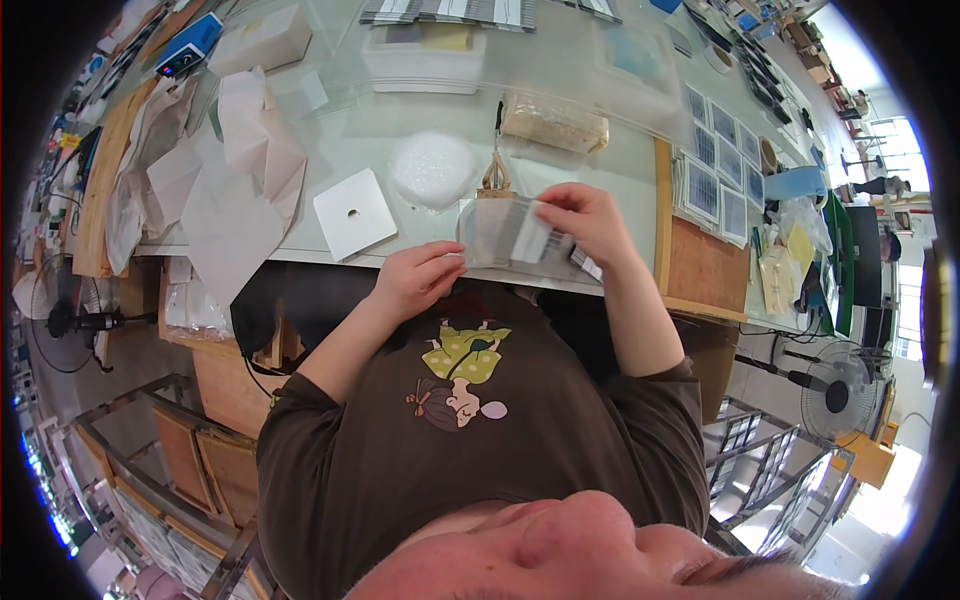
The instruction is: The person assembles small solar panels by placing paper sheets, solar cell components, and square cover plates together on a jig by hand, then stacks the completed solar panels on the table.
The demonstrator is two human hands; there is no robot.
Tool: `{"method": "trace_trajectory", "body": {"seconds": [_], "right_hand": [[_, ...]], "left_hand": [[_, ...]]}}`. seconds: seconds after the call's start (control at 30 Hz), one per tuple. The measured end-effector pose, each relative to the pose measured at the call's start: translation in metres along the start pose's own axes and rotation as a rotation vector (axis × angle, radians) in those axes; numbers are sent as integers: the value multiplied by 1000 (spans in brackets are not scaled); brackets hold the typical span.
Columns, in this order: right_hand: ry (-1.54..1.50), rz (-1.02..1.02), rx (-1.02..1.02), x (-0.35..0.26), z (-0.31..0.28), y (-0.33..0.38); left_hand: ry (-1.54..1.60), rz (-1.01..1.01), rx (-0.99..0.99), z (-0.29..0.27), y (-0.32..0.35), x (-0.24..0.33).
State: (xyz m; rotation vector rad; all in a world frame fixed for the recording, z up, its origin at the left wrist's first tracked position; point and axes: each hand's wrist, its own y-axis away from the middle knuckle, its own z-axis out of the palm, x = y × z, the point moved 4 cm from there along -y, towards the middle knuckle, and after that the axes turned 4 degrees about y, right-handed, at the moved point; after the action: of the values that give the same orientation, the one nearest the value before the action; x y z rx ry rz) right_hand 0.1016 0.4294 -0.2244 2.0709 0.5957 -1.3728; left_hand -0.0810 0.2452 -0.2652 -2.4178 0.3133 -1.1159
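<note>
Between my hands, at the table's near edge, is a thin translucent sheet point(487, 235) with a grey-and-white striped piece point(530, 243) at its right side. My right hand point(585, 222) pinches the upper right part, thumb and fingers closed. At the sheet's left edge, my left hand point(420, 273) has its fingers drawn together on the rim; how firmly it grips is hard to see. Just beyond the sheet stands a dark-tipped tool with tan prongs point(495, 172). A white square block with a small hole point(355, 214) and a white rounded pad point(433, 168) lie to the left.
A wrapped tan block point(556, 124) and a white tray point(424, 62) sit farther back. Crumpled pale paper point(245, 190) covers the left side, below a blue box-shaped device point(190, 45). Dark gridded panels point(715, 165) lie right of a wooden strip point(663, 205). Fans stand on both sides.
</note>
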Motion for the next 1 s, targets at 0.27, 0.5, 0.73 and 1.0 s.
{"method": "trace_trajectory", "body": {"seconds": [0.27, 0.5, 0.73, 1.0], "right_hand": [[193, -43, -92, -3, 48, -25], [236, -43, -96, -7, 51, -24], [254, -42, -84, -2, 52, -26], [241, -197, 298, 12, 25, -20]], "left_hand": [[-1, 40, 39, -1, -3, 3], [15, 45, 54, 0, -3, 3], [-52, 48, 4, 2, -1, 2], [-33, 33, -4, 2, 0, 2]]}}
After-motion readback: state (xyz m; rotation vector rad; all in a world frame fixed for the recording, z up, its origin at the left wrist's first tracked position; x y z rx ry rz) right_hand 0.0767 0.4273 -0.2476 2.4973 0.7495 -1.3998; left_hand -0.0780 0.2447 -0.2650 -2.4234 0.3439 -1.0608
